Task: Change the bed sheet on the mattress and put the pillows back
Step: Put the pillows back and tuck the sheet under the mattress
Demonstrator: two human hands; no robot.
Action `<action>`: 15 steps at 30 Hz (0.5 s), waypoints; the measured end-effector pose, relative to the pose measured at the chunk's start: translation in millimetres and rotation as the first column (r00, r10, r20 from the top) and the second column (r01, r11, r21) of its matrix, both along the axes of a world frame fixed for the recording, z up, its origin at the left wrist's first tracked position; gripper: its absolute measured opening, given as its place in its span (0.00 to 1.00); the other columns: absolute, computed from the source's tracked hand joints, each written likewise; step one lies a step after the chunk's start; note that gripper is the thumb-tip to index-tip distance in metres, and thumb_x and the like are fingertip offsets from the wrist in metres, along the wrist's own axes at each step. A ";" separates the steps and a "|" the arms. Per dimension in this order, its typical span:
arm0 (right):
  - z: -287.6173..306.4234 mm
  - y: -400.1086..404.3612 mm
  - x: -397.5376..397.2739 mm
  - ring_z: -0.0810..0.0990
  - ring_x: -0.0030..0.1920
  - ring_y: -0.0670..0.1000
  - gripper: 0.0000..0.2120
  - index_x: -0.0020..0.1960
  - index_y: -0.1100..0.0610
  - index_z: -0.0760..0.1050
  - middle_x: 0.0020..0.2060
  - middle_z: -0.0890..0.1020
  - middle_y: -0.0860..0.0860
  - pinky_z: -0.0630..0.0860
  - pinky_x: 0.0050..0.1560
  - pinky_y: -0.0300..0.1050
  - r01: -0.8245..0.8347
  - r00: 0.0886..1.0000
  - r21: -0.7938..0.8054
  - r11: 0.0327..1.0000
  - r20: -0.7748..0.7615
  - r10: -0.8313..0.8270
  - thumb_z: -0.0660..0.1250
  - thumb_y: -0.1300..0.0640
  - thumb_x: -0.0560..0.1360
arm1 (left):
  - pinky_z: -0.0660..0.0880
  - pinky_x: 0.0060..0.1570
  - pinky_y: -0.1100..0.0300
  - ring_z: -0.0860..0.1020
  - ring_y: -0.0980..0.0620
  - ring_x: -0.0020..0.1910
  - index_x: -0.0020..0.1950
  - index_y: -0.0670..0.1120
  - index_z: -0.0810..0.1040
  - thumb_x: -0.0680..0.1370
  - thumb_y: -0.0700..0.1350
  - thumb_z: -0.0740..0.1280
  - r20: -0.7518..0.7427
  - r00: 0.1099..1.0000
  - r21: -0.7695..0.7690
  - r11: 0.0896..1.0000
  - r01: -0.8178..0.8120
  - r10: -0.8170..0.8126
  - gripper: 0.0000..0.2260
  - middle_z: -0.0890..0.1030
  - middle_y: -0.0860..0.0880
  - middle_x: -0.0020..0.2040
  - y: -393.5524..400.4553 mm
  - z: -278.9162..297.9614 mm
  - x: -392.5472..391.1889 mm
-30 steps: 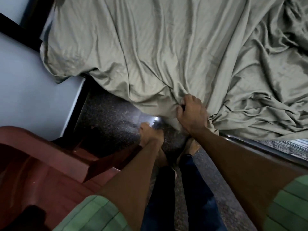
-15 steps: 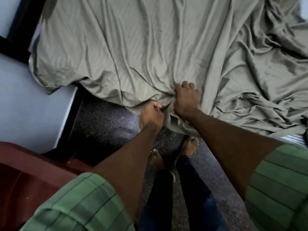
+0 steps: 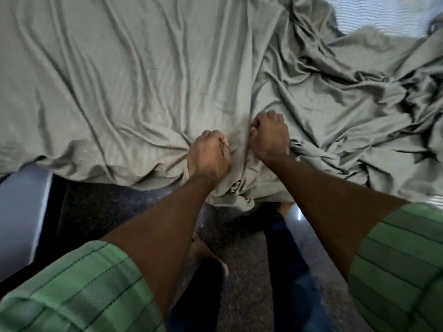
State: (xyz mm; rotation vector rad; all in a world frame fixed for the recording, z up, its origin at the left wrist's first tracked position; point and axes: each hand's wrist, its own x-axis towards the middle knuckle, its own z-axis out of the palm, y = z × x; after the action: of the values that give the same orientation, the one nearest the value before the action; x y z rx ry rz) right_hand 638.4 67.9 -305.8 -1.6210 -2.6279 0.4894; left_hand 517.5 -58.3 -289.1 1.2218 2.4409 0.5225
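Note:
A grey-green bed sheet (image 3: 134,75) lies wrinkled across the mattress, smoother on the left and heaped in folds on the right. My left hand (image 3: 209,156) is closed on the sheet's near edge, where the cloth bunches and hangs over the bed's side. My right hand (image 3: 271,135) grips the sheet a little farther in and to the right, close beside the left. A bare patch of patterned mattress (image 3: 383,13) shows at the top right corner. No pillow is in view.
Dark speckled floor (image 3: 100,207) lies below the bed edge, with my legs and a bare foot (image 3: 201,248) on it. A pale wall or panel (image 3: 19,212) stands at the left. Green striped sleeves fill the lower corners.
Both hands have moved up from below the bed edge onto the sheet, and my left hand has taken hold of it. The view has shifted right; the red chair is out of sight.

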 end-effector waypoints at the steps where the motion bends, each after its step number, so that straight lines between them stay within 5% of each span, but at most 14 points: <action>1: -1.5 10.0 7.3 0.75 0.60 0.63 0.13 0.57 0.58 0.76 0.57 0.77 0.59 0.73 0.58 0.58 0.007 1.000 0.017 1.000 0.006 -0.007 0.67 0.55 0.74 | 0.77 0.48 0.51 0.79 0.45 0.49 0.48 0.52 0.78 0.77 0.48 0.64 0.026 1.000 -0.011 1.000 0.012 -0.012 0.04 0.80 0.49 0.49 9.8 -1.8 5.9; 5: -4.2 68.5 36.1 0.73 0.64 0.63 0.24 0.67 0.58 0.69 0.64 0.71 0.59 0.74 0.61 0.59 0.056 0.998 -0.058 0.997 0.042 -0.054 0.70 0.52 0.74 | 0.76 0.50 0.51 0.79 0.44 0.52 0.52 0.52 0.77 0.78 0.49 0.65 0.112 0.994 -0.044 0.999 0.016 -0.011 0.05 0.79 0.49 0.52 65.9 -10.1 34.3; 10: -11.9 144.2 57.4 0.75 0.67 0.64 0.44 0.82 0.57 0.46 0.75 0.62 0.57 0.75 0.61 0.58 0.108 0.992 -0.285 0.952 0.089 -0.086 0.70 0.48 0.78 | 0.73 0.60 0.51 0.75 0.44 0.60 0.56 0.51 0.78 0.77 0.49 0.67 0.080 0.993 -0.092 0.993 -0.077 0.085 0.09 0.76 0.47 0.59 146.2 -15.7 77.4; 12: -18.5 171.3 60.7 0.75 0.68 0.63 0.42 0.81 0.57 0.48 0.75 0.65 0.58 0.75 0.60 0.58 0.056 0.991 -0.284 0.957 0.133 -0.018 0.69 0.46 0.79 | 0.70 0.63 0.50 0.73 0.44 0.63 0.60 0.49 0.76 0.77 0.49 0.68 0.032 0.996 -0.119 0.990 -0.074 0.078 0.13 0.75 0.46 0.63 180.5 -21.2 88.1; 15: -21.7 210.5 69.1 0.78 0.63 0.63 0.25 0.71 0.56 0.64 0.64 0.78 0.59 0.76 0.57 0.56 -0.102 0.975 -0.264 0.959 0.163 0.149 0.67 0.49 0.79 | 0.71 0.63 0.47 0.72 0.42 0.66 0.68 0.48 0.70 0.75 0.49 0.71 -0.051 0.998 -0.218 0.976 -0.033 0.022 0.24 0.71 0.43 0.66 233.4 -31.6 98.1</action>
State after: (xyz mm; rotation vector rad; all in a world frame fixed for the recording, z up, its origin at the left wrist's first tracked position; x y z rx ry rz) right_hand 707.5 278.5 -327.6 -1.6406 -2.9219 0.7460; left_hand 615.6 175.1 -320.7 1.1233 2.4809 0.2257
